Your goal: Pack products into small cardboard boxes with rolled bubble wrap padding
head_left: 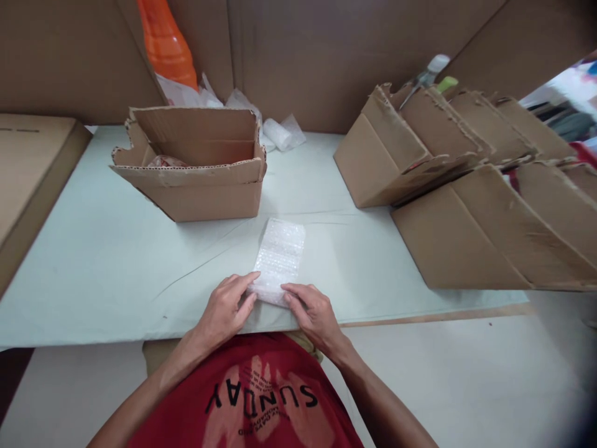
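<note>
At a cloth-covered counter [364, 267], a strip of bubble wrap [282, 246] lies near the front edge, its near end held on both sides — the left hand [227, 306] and the right hand [316, 313] each keep a pinching grip, thumb and fingers closed on the plastic. An open cardboard box [217, 198] stands beyond, to the left; more cartons [459, 233] crowd the right side, and an orange bottle [170, 53] rises behind.

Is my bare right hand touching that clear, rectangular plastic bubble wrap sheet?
Touching. The head view shows the right hand with its fingers on the near end of the bubble wrap sheet.
</note>
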The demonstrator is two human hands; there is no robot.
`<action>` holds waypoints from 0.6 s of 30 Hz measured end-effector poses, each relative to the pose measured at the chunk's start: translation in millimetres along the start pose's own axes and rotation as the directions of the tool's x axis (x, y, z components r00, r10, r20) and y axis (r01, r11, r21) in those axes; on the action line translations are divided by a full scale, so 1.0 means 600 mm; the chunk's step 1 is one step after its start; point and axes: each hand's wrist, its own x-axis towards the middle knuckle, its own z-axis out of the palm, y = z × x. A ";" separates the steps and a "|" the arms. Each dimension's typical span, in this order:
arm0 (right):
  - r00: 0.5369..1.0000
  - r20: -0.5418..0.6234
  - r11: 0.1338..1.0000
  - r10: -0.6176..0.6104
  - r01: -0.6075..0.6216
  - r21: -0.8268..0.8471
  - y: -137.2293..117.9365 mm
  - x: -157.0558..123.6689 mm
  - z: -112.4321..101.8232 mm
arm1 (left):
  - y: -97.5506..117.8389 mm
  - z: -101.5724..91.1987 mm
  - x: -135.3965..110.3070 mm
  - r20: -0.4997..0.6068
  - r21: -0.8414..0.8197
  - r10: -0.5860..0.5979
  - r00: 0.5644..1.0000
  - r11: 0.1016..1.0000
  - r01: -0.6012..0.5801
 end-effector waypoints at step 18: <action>0.991 0.028 0.974 -0.134 0.137 -0.179 0.007 0.010 0.006 | -0.002 -0.003 0.021 -0.043 0.110 0.170 0.984 0.980 -0.165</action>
